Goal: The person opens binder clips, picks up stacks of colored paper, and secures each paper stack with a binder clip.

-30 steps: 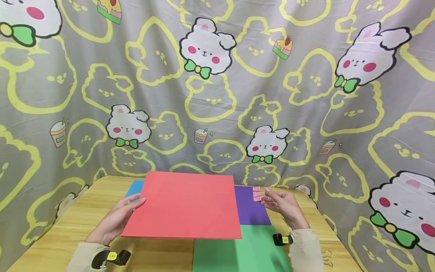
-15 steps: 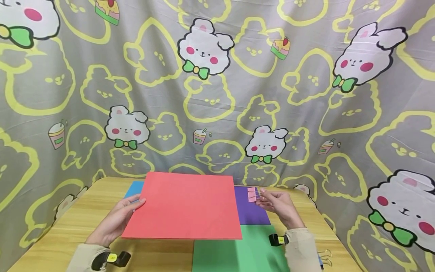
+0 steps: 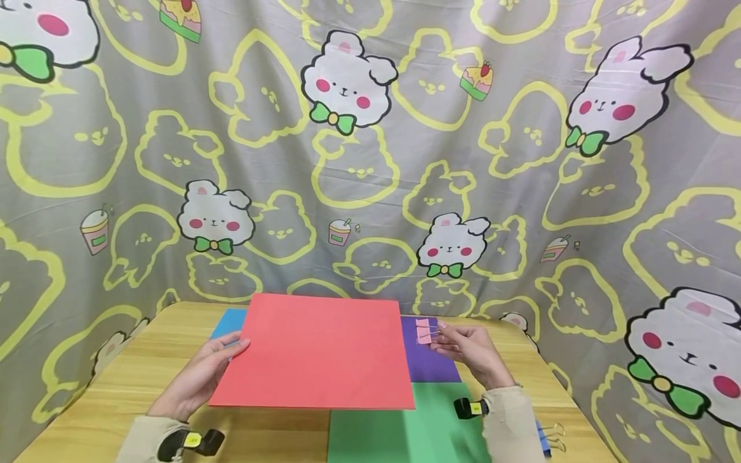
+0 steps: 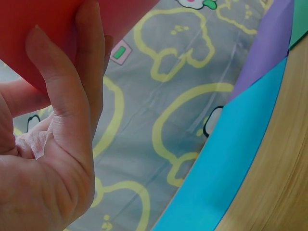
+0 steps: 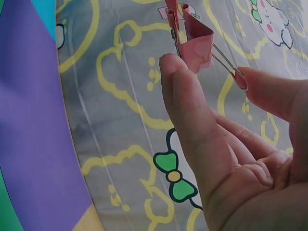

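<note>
My left hand (image 3: 197, 376) grips the left edge of a stiff red sheet of card (image 3: 321, 350), thumb on top and fingers underneath. The card is held level above the table. To its right, my right hand (image 3: 476, 352) holds a pink binder clip (image 3: 424, 330) by its wire handles. In the right wrist view, thumb and fingers press the handles of the clip (image 5: 198, 50) from opposite sides, and its mouth looks parted. The mouth points toward the red card's right edge, with a gap between them in the head view.
On the wooden table (image 3: 116, 386) lie a blue sheet (image 3: 224, 323), a purple sheet (image 3: 431, 365) and a green sheet (image 3: 399, 434), partly covered by the red card. A blue binder clip (image 3: 544, 440) lies by the right sleeve. A patterned curtain (image 3: 365, 161) hangs behind.
My right hand has moved left with the pink binder clip, closer to the red card. More of the blue binder clip shows beside the right sleeve. The left hand and card stay nearly still.
</note>
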`<state>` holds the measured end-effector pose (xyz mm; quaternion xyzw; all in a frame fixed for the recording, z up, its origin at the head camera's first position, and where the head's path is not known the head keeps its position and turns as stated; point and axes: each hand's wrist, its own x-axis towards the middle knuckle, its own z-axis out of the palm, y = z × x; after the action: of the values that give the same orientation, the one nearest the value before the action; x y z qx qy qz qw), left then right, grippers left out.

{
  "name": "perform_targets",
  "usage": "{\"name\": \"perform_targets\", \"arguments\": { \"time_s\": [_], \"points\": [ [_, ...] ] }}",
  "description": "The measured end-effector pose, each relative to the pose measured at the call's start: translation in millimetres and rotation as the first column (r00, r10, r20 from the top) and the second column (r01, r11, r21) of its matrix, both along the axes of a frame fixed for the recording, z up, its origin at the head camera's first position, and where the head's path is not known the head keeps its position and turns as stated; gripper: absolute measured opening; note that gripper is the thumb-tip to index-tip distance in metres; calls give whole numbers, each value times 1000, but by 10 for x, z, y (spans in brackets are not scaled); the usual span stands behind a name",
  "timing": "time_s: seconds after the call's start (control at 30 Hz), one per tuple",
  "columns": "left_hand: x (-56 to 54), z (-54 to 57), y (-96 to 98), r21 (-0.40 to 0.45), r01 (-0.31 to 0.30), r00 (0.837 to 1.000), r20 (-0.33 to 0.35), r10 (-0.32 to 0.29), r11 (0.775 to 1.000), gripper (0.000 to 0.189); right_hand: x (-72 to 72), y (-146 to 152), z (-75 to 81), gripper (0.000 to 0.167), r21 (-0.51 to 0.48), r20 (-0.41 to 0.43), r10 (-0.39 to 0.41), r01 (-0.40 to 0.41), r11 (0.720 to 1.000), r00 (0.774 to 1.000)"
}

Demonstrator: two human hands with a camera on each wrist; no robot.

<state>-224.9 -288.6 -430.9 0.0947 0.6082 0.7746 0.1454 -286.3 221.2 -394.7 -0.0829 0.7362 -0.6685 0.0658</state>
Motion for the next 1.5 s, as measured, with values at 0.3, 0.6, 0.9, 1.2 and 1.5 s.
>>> {"name": "perform_targets", "arguments": {
  "time_s": [0.3,0.6,0.9,1.2,1.5],
  "points": [
    [4,-2,16,-10,9,1000,-1,-9,1000,84,6,-67,4,53,-22,12,44,-44,999,999],
    [-4,-12,32,-20,2,1000,4,-2,1000,85,19,-111,-24,47,-21,18,90,-90,996,996],
    [-12,-18,39,-6,16,1000,0,-16,1000,84,26,-149,-15,41,-59,46,113,-110,992,992],
    [-10,-12,73,-17,3,1000,-5,-3,1000,84,28,-221,4,40,-104,66,108,-100,990,992],
    [-19,-23,118,-2,-15,1000,3,15,1000,85,38,-267,-7,40,-90,74,112,-105,990,991]
  ]
}}
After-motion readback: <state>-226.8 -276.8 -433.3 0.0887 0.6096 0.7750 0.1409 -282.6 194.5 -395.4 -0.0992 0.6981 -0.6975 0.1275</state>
